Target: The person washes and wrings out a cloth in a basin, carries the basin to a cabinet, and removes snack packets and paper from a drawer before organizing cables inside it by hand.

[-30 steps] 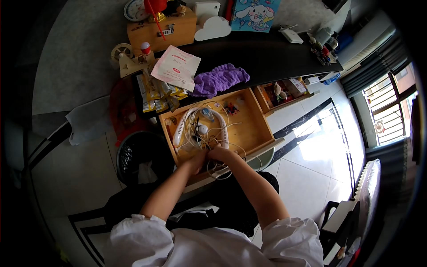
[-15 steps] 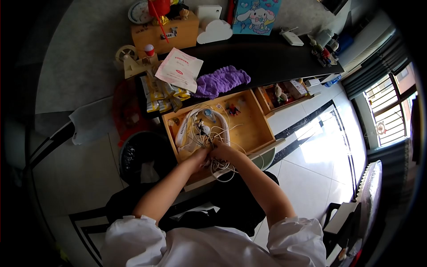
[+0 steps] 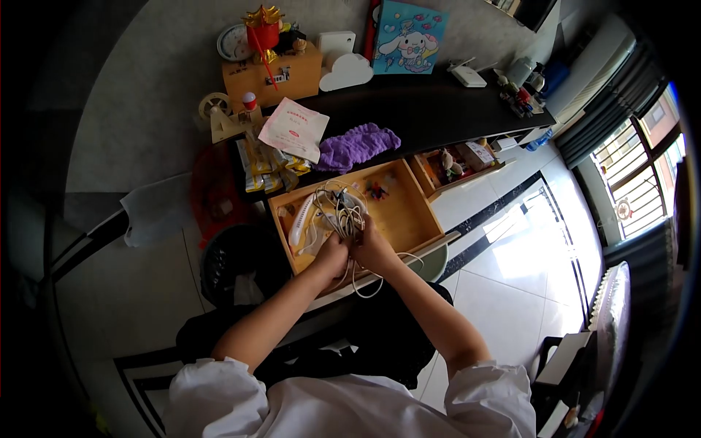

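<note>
A bundle of thin white cables (image 3: 342,223) is gathered between my two hands above the front of an open wooden drawer (image 3: 420,212). My left hand (image 3: 334,255) is closed around the cables from the left. From the right, my right hand (image 3: 372,248) grips the same bundle, its fingers partly hidden by the loops. A loose loop hangs below the hands over the drawer front. Behind the bundle, a white curved plastic piece (image 3: 300,223) lies in the drawer. Farther right inside is a small red and dark figure (image 3: 377,191).
On the black cabinet top (image 3: 423,109) lie a purple cloth (image 3: 358,146), a printed paper (image 3: 294,130) and yellow packets (image 3: 266,168). A second open drawer (image 3: 453,166) stands to the right. A lined black bin (image 3: 237,266) is on the floor at left.
My hands have lifted the cables and gathered them into a tighter bundle. Fewer strands spread over the drawer. The camera view has shifted slightly.
</note>
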Available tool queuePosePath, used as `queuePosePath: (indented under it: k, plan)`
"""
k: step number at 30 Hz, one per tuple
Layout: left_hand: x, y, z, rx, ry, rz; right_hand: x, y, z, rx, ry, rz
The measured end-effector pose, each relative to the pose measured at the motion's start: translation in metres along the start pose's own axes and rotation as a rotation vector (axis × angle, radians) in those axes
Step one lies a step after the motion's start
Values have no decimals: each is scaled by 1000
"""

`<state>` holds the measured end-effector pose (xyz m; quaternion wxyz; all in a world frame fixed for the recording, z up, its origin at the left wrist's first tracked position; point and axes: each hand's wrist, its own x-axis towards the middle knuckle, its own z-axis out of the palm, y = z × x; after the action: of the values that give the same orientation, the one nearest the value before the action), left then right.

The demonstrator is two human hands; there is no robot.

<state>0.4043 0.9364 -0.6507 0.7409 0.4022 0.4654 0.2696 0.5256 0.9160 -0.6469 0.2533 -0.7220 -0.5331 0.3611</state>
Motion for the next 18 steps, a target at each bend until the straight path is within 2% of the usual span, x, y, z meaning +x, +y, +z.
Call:
queuePosePath:
  k: [2, 5, 9, 15, 18]
  plan:
    - [-11, 8, 3, 15, -24, -17, -2, 5, -5, 117, -20, -20]
    - [-19, 6, 10, 29, 19, 56, -2, -7, -25, 67, -276, -66]
    - [-19, 9, 4, 164, -15, 96, -19, -16, -27, -38, -12, -279]
    - [-38, 49, 8, 128, -146, 289, -51, -73, -66, -5, 42, -272]
    - [-61, 86, 16, 141, -160, 337, -65, -105, -94, -51, 35, -354]
